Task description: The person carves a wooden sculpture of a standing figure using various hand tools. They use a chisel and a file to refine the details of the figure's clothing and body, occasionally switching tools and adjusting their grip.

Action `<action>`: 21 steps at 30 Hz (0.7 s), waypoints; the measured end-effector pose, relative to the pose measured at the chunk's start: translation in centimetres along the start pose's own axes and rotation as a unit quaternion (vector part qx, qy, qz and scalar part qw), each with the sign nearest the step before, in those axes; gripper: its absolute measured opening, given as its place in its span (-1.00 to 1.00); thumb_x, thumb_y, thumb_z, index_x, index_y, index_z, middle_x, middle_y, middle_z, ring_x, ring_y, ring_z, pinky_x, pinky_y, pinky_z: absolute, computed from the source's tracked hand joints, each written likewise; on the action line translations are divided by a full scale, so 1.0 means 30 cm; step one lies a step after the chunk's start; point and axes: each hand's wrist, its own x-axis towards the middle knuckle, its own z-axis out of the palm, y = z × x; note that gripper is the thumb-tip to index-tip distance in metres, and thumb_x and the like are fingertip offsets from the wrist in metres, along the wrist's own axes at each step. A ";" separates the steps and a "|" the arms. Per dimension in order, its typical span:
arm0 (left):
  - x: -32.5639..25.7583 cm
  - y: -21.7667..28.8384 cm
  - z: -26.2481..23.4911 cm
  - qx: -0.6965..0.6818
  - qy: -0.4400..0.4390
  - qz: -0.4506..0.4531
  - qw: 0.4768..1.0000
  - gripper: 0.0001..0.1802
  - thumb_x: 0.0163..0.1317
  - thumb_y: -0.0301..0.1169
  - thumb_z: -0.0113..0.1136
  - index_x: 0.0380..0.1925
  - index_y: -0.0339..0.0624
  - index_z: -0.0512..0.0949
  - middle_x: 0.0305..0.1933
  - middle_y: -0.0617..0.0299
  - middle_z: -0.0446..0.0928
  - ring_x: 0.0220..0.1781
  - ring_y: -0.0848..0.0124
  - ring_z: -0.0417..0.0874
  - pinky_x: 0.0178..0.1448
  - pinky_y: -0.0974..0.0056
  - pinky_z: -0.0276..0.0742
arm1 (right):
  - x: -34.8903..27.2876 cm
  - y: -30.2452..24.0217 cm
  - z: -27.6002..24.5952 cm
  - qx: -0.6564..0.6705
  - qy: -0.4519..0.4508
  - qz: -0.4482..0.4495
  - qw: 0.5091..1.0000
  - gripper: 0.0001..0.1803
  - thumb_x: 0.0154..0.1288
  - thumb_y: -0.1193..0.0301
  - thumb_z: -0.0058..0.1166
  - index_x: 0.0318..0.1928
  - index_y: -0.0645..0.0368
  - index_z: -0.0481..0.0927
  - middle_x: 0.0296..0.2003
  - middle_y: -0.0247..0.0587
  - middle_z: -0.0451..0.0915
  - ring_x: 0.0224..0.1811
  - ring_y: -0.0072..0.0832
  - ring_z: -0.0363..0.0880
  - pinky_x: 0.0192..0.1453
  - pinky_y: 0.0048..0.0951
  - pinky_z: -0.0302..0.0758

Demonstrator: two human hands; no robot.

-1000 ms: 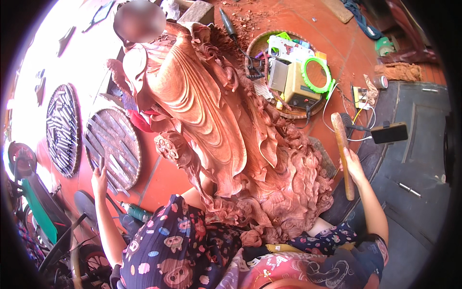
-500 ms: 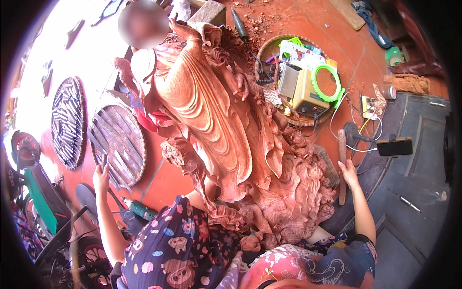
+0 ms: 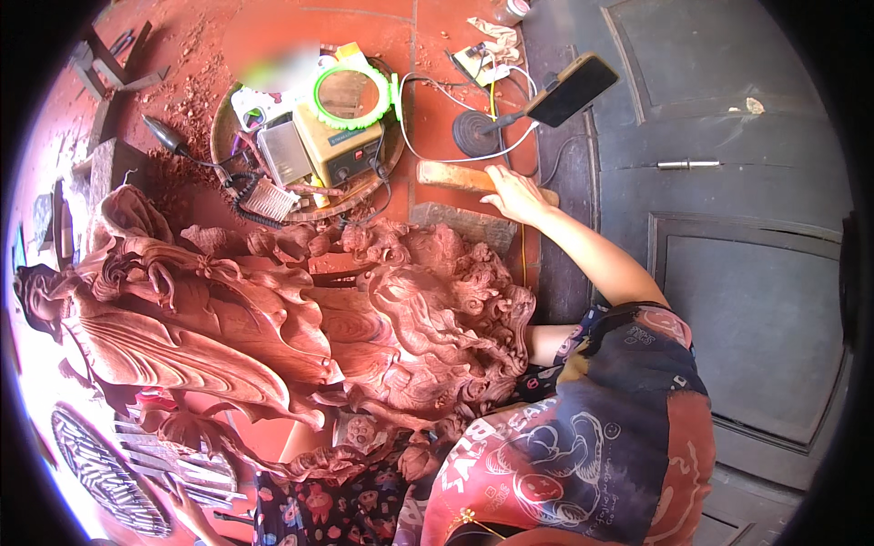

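A large reddish wood carving (image 3: 355,332) of a robed figure, with an intricate base, lies in front of me, its head end toward the left. My right hand (image 3: 516,196) is closed round a thick wooden club (image 3: 446,175) beyond the base. At the lower left, my left hand (image 3: 185,510) is partly seen near the flat chisels (image 3: 187,455). Its fingers are closed on a slim dark chisel (image 3: 169,482), of which only a small part shows. My patterned clothing borders the carving's near side.
A round woven tray (image 3: 218,127) holds a beige control box (image 3: 341,150) and a green ring (image 3: 319,96). A dark rotary handpiece (image 3: 166,136) lies among wood chips. A phone (image 3: 574,91) stands on a round-based holder beside cables. Grey door panels (image 3: 746,318) fill the right.
The view has turned to the right, so the carving now lies nearly sideways. The club in my right hand has swung from upright to nearly level in the picture. My left hand appears lower.
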 end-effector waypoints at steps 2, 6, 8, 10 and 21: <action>0.010 0.016 0.005 -0.018 -0.013 -0.010 1.000 -0.27 0.48 0.07 0.08 0.23 -0.49 0.47 0.19 -0.32 0.56 0.18 -0.11 0.58 0.31 0.04 0.41 | 0.012 0.005 -0.013 -0.007 -0.063 0.036 0.997 -0.34 0.34 0.19 0.29 0.27 0.27 0.32 0.14 0.22 0.54 0.17 0.15 0.57 0.18 0.06 0.54; 0.006 -0.187 0.037 -0.041 -0.006 0.017 0.999 -0.34 0.45 -0.02 0.10 0.26 -0.42 0.48 0.20 -0.29 0.57 0.20 -0.07 0.60 0.30 0.05 0.43 | 0.079 0.011 -0.004 -0.021 -0.139 0.057 0.988 -0.28 0.34 0.14 0.28 0.32 0.27 0.32 0.24 0.20 0.50 0.26 0.16 0.51 0.28 0.05 0.48; 0.026 -0.235 0.060 -0.002 0.014 0.053 0.998 -0.43 0.41 -0.13 0.13 0.25 -0.34 0.51 0.19 -0.25 0.58 0.19 -0.03 0.63 0.24 0.07 0.50 | 0.079 0.034 0.034 0.001 -0.089 0.024 0.996 -0.32 0.33 0.12 0.27 0.30 0.26 0.41 0.28 0.18 0.50 0.31 0.09 0.49 0.36 -0.03 0.44; 0.009 -0.296 -0.021 0.171 0.076 0.191 0.964 -0.49 0.36 -0.23 0.16 0.23 -0.27 0.54 0.19 -0.22 0.59 0.17 0.00 0.65 0.18 0.08 0.57 | 0.110 -0.038 0.040 0.061 -0.150 0.016 0.987 -0.31 0.28 0.20 0.29 0.36 0.17 0.41 0.21 0.15 0.58 0.30 0.00 0.53 0.33 -0.06 0.46; -0.067 -0.142 0.010 -0.388 0.089 -0.288 0.871 -0.62 0.43 0.01 0.24 0.07 0.07 0.63 -0.54 0.45 0.39 -0.67 0.67 0.28 -0.66 0.48 0.02 | 0.100 0.047 -0.119 -0.026 -0.083 0.011 0.996 -0.72 0.25 0.40 0.34 -0.06 0.22 0.67 -0.28 0.12 0.74 -0.18 0.02 0.75 -0.06 -0.12 0.60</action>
